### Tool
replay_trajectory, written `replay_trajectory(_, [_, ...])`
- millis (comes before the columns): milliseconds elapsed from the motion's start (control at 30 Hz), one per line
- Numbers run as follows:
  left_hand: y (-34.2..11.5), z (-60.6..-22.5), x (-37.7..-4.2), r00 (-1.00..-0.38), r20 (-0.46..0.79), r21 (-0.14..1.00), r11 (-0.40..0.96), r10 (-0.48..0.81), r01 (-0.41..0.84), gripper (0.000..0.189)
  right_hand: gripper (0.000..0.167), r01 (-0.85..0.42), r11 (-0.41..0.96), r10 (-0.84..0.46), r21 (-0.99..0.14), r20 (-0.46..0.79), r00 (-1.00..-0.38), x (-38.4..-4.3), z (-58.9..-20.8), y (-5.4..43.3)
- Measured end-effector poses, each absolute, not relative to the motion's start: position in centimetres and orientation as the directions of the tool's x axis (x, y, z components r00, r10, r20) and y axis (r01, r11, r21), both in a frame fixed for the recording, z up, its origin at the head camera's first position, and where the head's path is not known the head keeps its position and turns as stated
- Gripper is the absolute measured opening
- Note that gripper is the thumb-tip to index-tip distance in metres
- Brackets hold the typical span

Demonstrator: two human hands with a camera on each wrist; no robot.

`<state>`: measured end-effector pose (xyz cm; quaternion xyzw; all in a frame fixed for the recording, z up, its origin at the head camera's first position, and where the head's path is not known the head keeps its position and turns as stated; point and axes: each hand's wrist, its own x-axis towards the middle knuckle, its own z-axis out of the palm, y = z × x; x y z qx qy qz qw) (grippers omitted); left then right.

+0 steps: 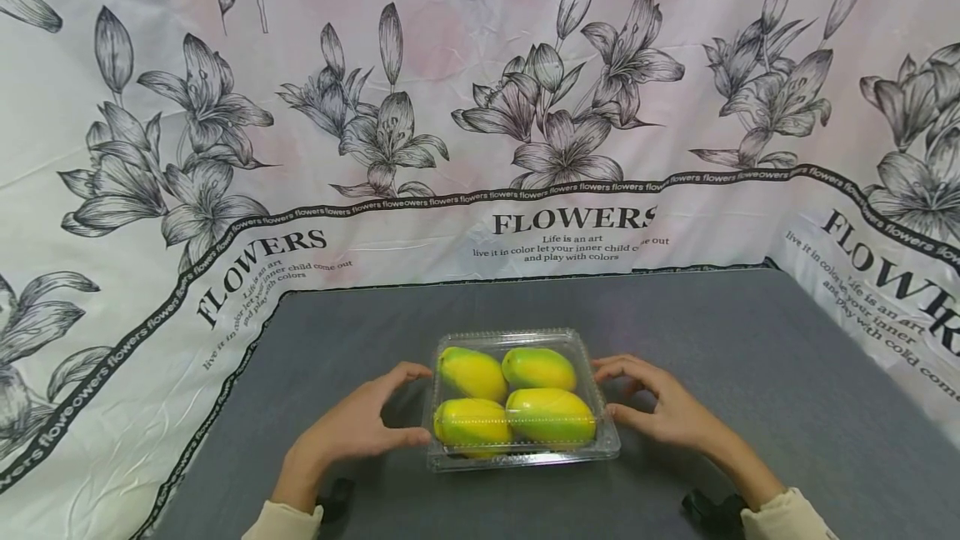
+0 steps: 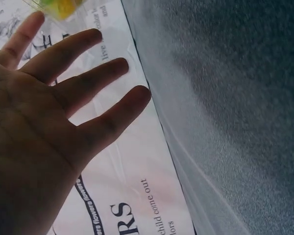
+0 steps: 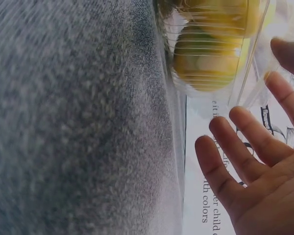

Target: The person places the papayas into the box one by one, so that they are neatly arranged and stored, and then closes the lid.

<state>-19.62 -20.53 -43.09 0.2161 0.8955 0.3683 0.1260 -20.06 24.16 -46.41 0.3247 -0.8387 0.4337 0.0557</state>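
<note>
A clear plastic clamshell box point(image 1: 522, 458) lies on the grey tabletop in the head view, its lid down. Inside it are several yellow-green mangoes point(image 1: 551, 415). My left hand point(image 1: 356, 419) is at the box's left side, thumb and index finger spread toward the edge; the left wrist view shows the fingers point(image 2: 100, 120) fairly straight. On the other side, my right hand point(image 1: 660, 407) has its fingertips by the right edge. In the right wrist view its extended fingers point(image 3: 245, 147) are close to the box wall; whether either hand touches the plastic, I cannot tell.
The grey tabletop point(image 1: 360, 319) spreads around the box. A white cloth point(image 1: 420, 248) printed with black flowers and lettering stands along the back and both sides. Dark straps point(image 1: 712, 511) sit near both wrists, by cream sleeves.
</note>
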Motion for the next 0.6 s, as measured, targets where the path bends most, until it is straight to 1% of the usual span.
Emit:
replay_trajectory(100, [-20.4, -43.2, -19.6, -0.874, -0.073, 0.705, 0.645, 0.480, 0.296, 0.071, 0.035, -0.587, 0.374, -0.513, -0.718, 0.367, -0.776, -20.0, -46.4, 24.2])
replay_trajectory(333, [-20.0, -43.6, -19.6, -0.883, -0.069, 0.675, 0.673, 0.465, 0.302, 0.082, 0.032, -0.480, 0.344, -0.516, -0.807, 0.264, -0.815, -19.6, -46.2, 24.3])
replay_trajectory(433, [-19.7, -43.7, -19.6, -0.882, -0.061, 0.664, 0.679, 0.468, 0.314, 0.086, 0.040, -0.464, 0.307, -0.559, -0.831, 0.237, -0.794, -19.4, -46.1, 24.3])
replay_trajectory(600, [-19.5, -43.7, -19.5, -0.882, -0.063, 0.652, 0.689, 0.466, 0.317, 0.093, 0.058, -0.427, 0.213, -0.643, -0.879, 0.202, -0.738, -19.2, -46.1, 24.1])
